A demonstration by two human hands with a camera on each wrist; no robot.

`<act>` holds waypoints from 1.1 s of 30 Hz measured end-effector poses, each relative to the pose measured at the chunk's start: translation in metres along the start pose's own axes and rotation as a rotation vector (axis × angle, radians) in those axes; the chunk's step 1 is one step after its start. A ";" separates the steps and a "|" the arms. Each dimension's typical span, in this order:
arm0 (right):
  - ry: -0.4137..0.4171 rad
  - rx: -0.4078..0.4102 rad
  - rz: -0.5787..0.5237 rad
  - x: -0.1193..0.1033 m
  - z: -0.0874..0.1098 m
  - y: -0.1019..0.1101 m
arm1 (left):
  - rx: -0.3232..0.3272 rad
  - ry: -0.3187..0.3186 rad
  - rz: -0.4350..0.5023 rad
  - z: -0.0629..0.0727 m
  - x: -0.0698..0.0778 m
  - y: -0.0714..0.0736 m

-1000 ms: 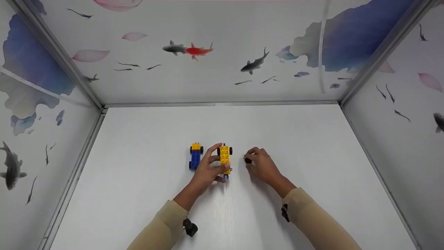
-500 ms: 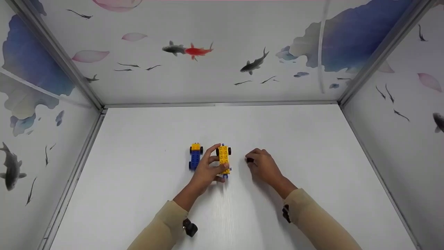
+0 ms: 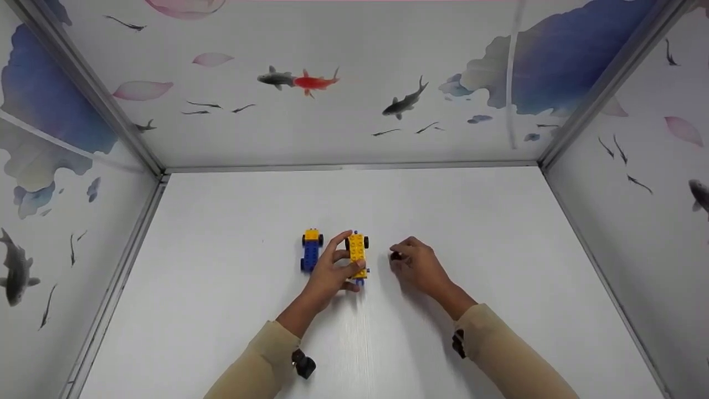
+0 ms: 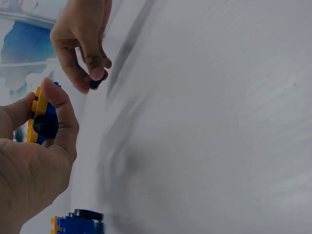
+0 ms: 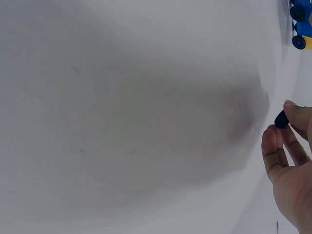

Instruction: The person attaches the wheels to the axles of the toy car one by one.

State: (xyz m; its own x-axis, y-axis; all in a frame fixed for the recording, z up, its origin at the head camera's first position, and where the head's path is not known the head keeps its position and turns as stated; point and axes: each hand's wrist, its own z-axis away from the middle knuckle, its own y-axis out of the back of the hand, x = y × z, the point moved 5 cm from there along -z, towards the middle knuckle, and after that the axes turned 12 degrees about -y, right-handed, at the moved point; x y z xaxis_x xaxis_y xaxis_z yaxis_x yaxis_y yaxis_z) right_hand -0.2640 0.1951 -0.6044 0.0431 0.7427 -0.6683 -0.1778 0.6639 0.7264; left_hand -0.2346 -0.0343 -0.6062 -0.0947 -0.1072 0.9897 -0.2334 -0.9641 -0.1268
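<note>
My left hand (image 3: 329,275) grips a toy car (image 3: 357,247) built of yellow and blue bricks, its thumb across the near end. Black wheels show on both sides of the car's far end; blue pegs stick out at the near end. To its right, my right hand (image 3: 422,267) pinches a small black toy wheel (image 5: 281,120) between thumb and fingertips, apart from the car. In the left wrist view the wheel (image 4: 95,84) is just past the car's top end. A second toy car (image 3: 311,250), blue with a yellow front and black wheels, stands left of my left hand.
A white tabletop (image 3: 249,332) lies under both hands. Printed panels with fish and petals wall it in at the back (image 3: 343,133), left and right, joined by metal rails. A black device (image 3: 303,364) is strapped at my left wrist.
The black wheel turns slightly between my right fingertips. My left hand and the car it holds stay almost where they were.
</note>
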 end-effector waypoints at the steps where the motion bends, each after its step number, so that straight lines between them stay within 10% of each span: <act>1: 0.009 -0.002 -0.007 -0.001 0.001 0.000 | 0.000 -0.001 0.002 0.000 0.000 0.000; 33: 0.226 -0.174 -0.259 -0.031 0.018 -0.004 | 0.004 -0.033 0.030 0.000 0.000 0.002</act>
State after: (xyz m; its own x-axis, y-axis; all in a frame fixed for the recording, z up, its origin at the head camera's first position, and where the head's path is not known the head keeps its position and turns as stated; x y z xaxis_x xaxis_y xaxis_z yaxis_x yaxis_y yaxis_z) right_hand -0.2466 0.1708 -0.5838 -0.1056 0.5012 -0.8589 -0.3548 0.7878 0.5034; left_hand -0.2347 -0.0360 -0.6060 -0.0694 -0.1436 0.9872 -0.2267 -0.9614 -0.1558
